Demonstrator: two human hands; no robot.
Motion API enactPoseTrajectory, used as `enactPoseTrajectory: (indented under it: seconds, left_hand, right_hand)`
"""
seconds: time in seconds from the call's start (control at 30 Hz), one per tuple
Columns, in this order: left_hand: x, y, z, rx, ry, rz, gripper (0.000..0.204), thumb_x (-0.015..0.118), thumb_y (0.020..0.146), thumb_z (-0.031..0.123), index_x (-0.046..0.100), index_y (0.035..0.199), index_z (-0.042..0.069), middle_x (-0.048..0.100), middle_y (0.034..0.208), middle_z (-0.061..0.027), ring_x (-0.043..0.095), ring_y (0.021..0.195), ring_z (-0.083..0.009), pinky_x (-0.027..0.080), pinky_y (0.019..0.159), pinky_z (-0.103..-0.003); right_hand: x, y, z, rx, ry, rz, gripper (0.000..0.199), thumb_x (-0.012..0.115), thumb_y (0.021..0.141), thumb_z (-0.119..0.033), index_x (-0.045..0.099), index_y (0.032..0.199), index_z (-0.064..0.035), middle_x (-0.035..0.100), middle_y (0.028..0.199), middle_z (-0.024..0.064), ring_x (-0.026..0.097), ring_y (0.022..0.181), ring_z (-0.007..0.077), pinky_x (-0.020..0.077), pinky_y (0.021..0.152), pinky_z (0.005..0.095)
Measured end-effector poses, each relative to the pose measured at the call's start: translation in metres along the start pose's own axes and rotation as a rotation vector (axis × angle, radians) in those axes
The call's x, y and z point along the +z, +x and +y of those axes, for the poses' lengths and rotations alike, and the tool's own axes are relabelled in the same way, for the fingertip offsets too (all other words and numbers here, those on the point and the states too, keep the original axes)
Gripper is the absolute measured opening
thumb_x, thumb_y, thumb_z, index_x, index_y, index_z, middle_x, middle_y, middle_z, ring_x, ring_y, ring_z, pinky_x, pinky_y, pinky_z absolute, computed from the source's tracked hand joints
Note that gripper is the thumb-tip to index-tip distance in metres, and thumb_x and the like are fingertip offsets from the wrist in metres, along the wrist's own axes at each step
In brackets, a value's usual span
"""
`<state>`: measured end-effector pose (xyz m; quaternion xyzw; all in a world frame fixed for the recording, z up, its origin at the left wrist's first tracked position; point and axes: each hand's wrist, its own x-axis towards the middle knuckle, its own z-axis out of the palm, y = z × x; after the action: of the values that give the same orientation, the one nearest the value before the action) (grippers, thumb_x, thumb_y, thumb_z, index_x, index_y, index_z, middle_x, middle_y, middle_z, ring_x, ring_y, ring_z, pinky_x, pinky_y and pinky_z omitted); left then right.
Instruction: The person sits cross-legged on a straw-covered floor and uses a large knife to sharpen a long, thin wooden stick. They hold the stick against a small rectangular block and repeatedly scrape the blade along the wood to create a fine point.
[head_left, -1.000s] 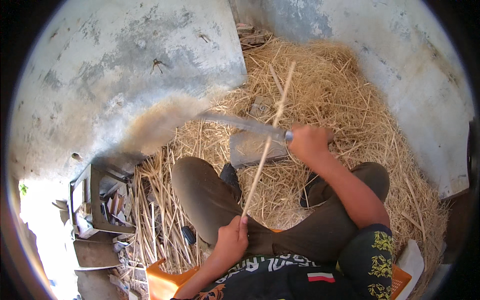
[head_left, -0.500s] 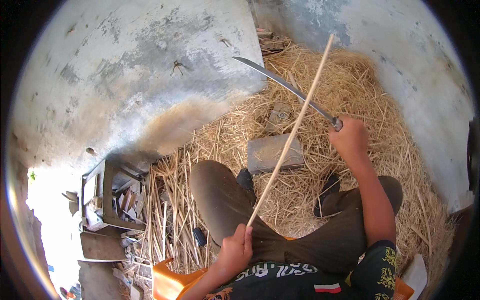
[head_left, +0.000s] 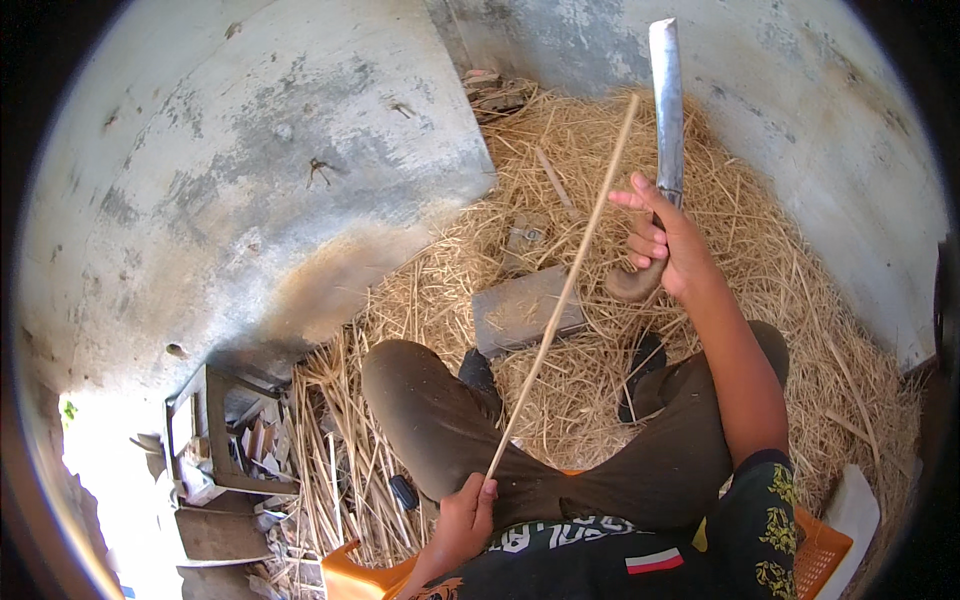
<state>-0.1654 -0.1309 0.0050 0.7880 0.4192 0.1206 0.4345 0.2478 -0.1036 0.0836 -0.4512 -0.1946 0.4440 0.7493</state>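
My right hand [head_left: 668, 240] grips the wooden handle of a long machete [head_left: 665, 100], whose blade points straight up and away from me, raised over the straw. My left hand [head_left: 462, 520] sits low by my lap and pinches the near end of a thin pale stick [head_left: 565, 290]. The stick slants up and to the right, its far tip ending close to the blade. A flat grey block [head_left: 525, 310] lies on the straw under the stick, just beyond my knees.
Loose straw [head_left: 800, 300] covers the ground between grey concrete walls [head_left: 250, 180]. A metal frame with scraps [head_left: 225, 440] stands at the lower left. I sit on an orange plastic seat [head_left: 820, 550]. A smaller stick piece [head_left: 553, 177] lies farther back.
My right hand has swung the machete up from level across the stick near the block to a raised upright position. The left hand keeps its hold on the stick.
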Motion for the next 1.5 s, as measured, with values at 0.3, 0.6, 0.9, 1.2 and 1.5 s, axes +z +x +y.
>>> enactPoseTrajectory:
  seconds: [0.3, 0.6, 0.9, 1.2, 1.5]
  left_hand:
    - [-0.015, 0.03, 0.035, 0.161, 0.052, -0.325, 0.031, 0.048, 0.106, 0.032, 0.055, 0.108, 0.001, 0.062, 0.078, -0.0197, 0.061, 0.066, -0.036, 0.049, 0.064, -0.041]
    - [0.022, 0.183, 0.082, -0.025, -0.72, -0.434, 0.03, 0.044, 0.107, 0.037, 0.051, 0.093, 0.011, 0.038, 0.064, 0.0049, 0.034, 0.049, -0.0049, 0.026, 0.043, -0.023]
    - [0.036, 0.212, 0.07, -0.169, -0.962, -0.32, 0.031, 0.046, 0.107, 0.036, 0.047, 0.087, 0.012, 0.035, 0.063, 0.0056, 0.028, 0.044, -0.0049, 0.02, 0.04, -0.023]
    - [0.033, 0.211, 0.064, -0.132, -0.975, -0.301, 0.031, 0.044, 0.107, 0.036, 0.047, 0.088, 0.012, 0.036, 0.062, 0.0052, 0.03, 0.043, -0.0053, 0.024, 0.039, -0.024]
    - [0.051, 0.185, 0.046, 0.097, -0.75, -0.286, 0.034, 0.045, 0.107, 0.038, 0.049, 0.086, 0.011, 0.037, 0.062, 0.0046, 0.034, 0.046, -0.0059, 0.029, 0.042, -0.024]
  right_hand:
    - [-0.006, -0.001, -0.003, -0.078, -0.008, 0.009, 0.028, 0.073, 0.092, -0.023, 0.068, 0.096, 0.0046, 0.038, 0.052, -0.0076, 0.037, 0.043, 0.0056, 0.036, 0.044, 0.0259]
    - [-0.018, 0.014, 0.009, -0.3, -1.101, 0.139, 0.059, 0.089, 0.067, -0.054, 0.054, 0.058, -0.0073, 0.051, 0.052, -0.0002, 0.054, 0.048, 0.0127, 0.0445, 0.048, 0.0338]
    - [-0.015, 0.026, 0.073, -0.694, -1.984, 0.071, 0.012, 0.065, 0.075, -0.014, 0.065, 0.081, -0.0043, 0.069, 0.067, 0.0153, 0.072, 0.068, 0.0321, 0.0548, 0.061, 0.0454]
    - [-0.017, 0.074, 0.065, -0.565, -2.012, 0.241, 0.012, 0.07, 0.073, -0.018, 0.066, 0.08, -0.0091, 0.066, 0.068, 0.0151, 0.068, 0.066, 0.0352, 0.0521, 0.062, 0.047]
    - [-0.067, 0.124, -0.023, -0.28, -1.843, 0.784, 0.025, 0.068, 0.084, -0.024, 0.07, 0.084, 0.0009, 0.071, 0.084, 0.0232, 0.071, 0.077, 0.0348, 0.0536, 0.067, 0.0472]
